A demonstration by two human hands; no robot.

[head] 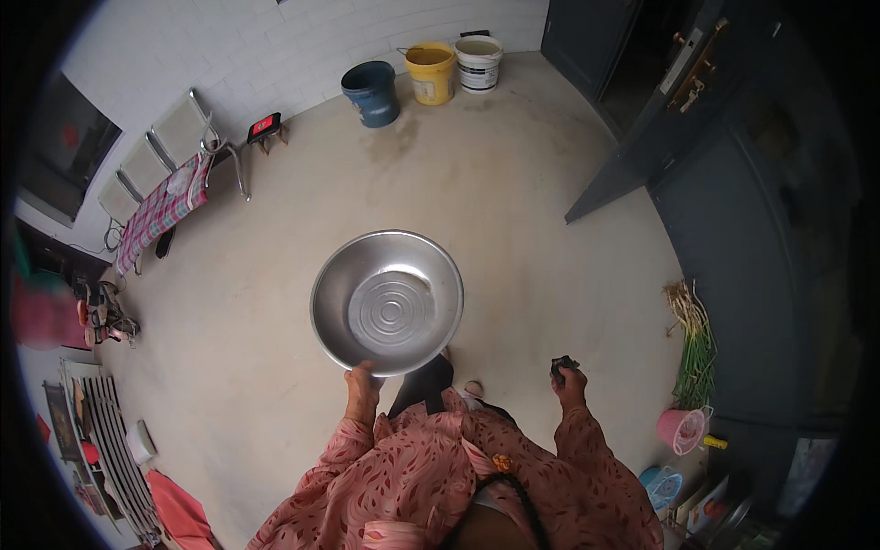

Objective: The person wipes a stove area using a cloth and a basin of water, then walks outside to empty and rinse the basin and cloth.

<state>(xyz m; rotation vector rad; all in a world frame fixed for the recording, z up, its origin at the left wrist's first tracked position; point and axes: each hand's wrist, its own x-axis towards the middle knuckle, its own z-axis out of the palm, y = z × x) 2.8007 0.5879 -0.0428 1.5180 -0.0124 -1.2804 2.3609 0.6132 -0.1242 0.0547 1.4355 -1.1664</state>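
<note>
My left hand (362, 392) grips the near rim of a wide stainless steel basin (390, 302), with the thumb over the edge. The basin is held out in front of my legs, its inside facing up; concentric rings mark its bottom and no objects lie in it. Off to the right, my right hand (570, 386) is closed around a small dark object (564, 368), too small to name for certain. That hand is well apart from the basin.
Against the far wall stand a blue bucket (371, 95), a yellow bucket (431, 74) and a white bucket (478, 65). A metal bench (161, 130) and low stool (265, 129) are left. A dark door (639, 130) stands ajar at right, near green onions (696, 364) and a pink basket (680, 430).
</note>
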